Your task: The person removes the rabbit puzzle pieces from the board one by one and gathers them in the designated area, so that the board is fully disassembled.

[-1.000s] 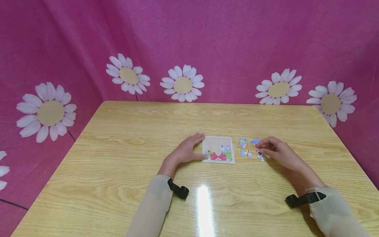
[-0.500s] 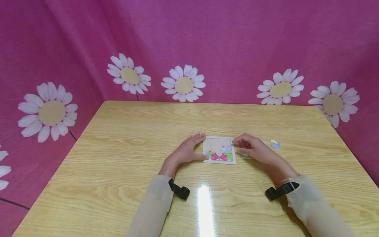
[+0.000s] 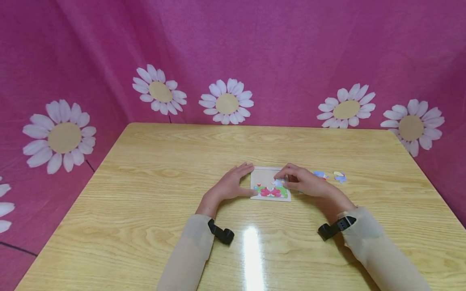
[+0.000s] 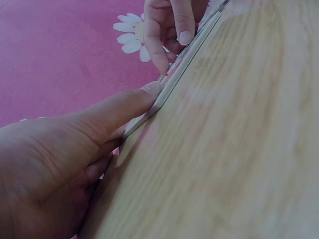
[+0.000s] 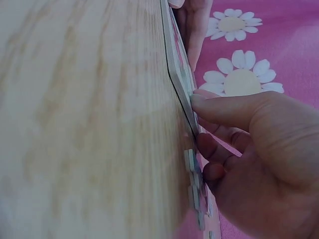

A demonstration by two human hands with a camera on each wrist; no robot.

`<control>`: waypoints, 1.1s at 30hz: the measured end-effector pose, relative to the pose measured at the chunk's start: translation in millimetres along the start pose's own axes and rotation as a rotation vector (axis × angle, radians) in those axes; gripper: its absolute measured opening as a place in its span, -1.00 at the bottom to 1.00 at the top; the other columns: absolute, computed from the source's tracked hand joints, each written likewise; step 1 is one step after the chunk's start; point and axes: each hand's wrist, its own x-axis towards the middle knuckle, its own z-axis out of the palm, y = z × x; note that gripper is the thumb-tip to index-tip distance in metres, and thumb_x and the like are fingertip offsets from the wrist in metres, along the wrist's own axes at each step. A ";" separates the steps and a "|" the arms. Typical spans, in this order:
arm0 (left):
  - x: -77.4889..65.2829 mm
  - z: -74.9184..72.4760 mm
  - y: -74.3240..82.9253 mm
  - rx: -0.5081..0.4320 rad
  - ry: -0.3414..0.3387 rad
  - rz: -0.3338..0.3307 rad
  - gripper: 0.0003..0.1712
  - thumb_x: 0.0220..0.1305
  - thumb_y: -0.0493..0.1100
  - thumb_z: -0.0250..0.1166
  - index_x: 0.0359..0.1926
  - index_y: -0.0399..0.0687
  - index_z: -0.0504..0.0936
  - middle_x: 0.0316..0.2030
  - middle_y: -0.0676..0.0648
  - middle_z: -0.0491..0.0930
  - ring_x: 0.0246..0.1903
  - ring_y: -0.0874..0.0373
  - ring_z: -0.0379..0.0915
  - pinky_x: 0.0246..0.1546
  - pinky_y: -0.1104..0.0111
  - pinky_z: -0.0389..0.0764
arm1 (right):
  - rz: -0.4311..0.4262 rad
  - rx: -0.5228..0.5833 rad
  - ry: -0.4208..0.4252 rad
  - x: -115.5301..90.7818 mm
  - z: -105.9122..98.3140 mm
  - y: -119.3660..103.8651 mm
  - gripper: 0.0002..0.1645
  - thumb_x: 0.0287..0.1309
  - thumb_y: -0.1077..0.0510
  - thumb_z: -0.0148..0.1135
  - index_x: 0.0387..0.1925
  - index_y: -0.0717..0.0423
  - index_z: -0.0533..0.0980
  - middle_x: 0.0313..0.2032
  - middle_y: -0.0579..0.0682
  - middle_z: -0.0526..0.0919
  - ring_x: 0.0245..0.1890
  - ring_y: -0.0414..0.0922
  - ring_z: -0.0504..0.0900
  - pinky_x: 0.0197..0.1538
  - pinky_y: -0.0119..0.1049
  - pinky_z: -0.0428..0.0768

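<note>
In the head view my left hand grips the left side of a white-edged puzzle tray, fingers at its far corner and thumb at its near corner. Along the near side of the tray lie fitted green and red puzzle pieces. Over the tray's right part my right hand has thumb and index finger at a pale blue puzzle piece, which they partly cover. The left wrist view shows the right index fingertip close to the tray surface. In the right wrist view the thumb touches the tray's edge.
Right of the tray lie loose puzzle pieces, one blue and red piece and one yellow and blue piece; my right hand hides others. The wooden table ends at a pink flowered cloth. Each wrist carries a black camera.
My right hand has moved left from the loose pieces, past the tray's right edge, to above its right part. My left hand still holds the tray's left side.
</note>
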 end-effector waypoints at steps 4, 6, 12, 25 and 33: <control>0.3 0.7 0.3 0.009 0.000 -0.001 -0.03 0.13 0.11 0.43 0.49 0.01 0.20 0.53 0.04 0.09 0.57 0.13 -0.18 0.60 0.19 -0.15 | 0.003 0.015 -0.009 0.5 0.5 0.6 -0.69 0.32 0.32 0.13 0.07 0.17 0.54 -0.12 0.08 0.52 -0.29 -0.21 0.33 -0.28 -0.48 0.37; 0.4 1.3 -0.1 0.012 -0.001 -0.005 -0.02 0.13 0.12 0.43 0.49 0.02 0.20 0.53 0.04 0.08 0.57 0.14 -0.18 0.60 0.19 -0.15 | 0.006 0.019 -0.002 0.5 1.3 0.4 -0.70 0.31 0.32 0.14 0.06 0.16 0.54 -0.14 0.06 0.50 -0.28 -0.19 0.33 -0.28 -0.47 0.37; 1.9 2.0 -0.8 0.018 -0.001 -0.014 -0.01 0.12 0.13 0.43 0.49 0.04 0.19 0.53 0.06 0.08 0.57 0.15 -0.19 0.60 0.21 -0.17 | 0.012 -0.018 0.055 -0.2 3.8 -4.6 -0.68 0.25 0.35 0.20 0.02 0.11 0.53 -0.12 0.02 0.52 -0.19 -0.13 0.39 -0.17 -0.46 0.43; 2.6 0.5 -0.6 0.034 -0.007 -0.004 -0.01 0.13 0.13 0.43 0.49 0.00 0.19 0.53 0.04 0.09 0.57 0.15 -0.19 0.60 0.21 -0.16 | -0.068 -0.120 0.130 1.2 6.4 -11.1 -0.72 0.18 0.43 0.23 -0.09 0.16 0.57 -0.19 0.02 0.56 -0.31 -0.22 0.44 -0.26 -0.48 0.51; -0.1 4.3 6.0 0.024 0.020 -0.038 0.02 0.09 0.21 0.41 0.49 0.02 0.19 0.53 0.02 0.08 0.56 0.15 -0.18 0.60 0.21 -0.16 | -0.083 -0.135 0.147 0.4 7.8 -12.3 -0.73 0.16 0.44 0.24 -0.11 0.17 0.58 -0.22 0.02 0.56 -0.32 -0.25 0.45 -0.27 -0.50 0.53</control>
